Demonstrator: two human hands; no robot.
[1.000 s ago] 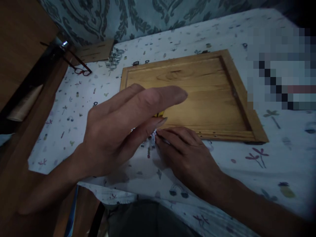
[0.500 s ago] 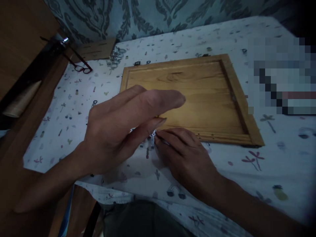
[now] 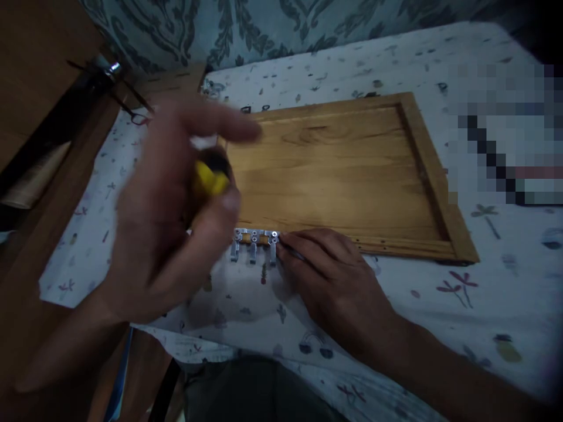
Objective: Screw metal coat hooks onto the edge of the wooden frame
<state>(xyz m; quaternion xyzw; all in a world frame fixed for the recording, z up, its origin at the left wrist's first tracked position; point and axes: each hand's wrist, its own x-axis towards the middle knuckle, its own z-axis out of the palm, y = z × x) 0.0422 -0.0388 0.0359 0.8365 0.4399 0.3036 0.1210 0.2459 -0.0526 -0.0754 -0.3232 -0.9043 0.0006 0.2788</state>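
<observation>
A wooden framed panel (image 3: 343,170) lies flat on a patterned cloth (image 3: 440,305). A small metal hook rack (image 3: 255,241) with several screws is fixed along the panel's near edge. My right hand (image 3: 334,281) rests flat beside it, fingertips touching the rack's right end. My left hand (image 3: 171,211) is raised above the panel's left end and blurred by motion. Its fingers curl around a yellow-handled tool (image 3: 210,176), with the index finger stretched out.
Red glasses (image 3: 138,117) and a pile of metal hooks (image 3: 211,89) lie at the cloth's far left. A small wooden board (image 3: 176,79) sits near the patterned wall. A wooden surface with dark objects borders the left side.
My left hand has lifted up and to the left with the yellow-handled tool, uncovering the metal hook rack. My right hand has stayed in place.
</observation>
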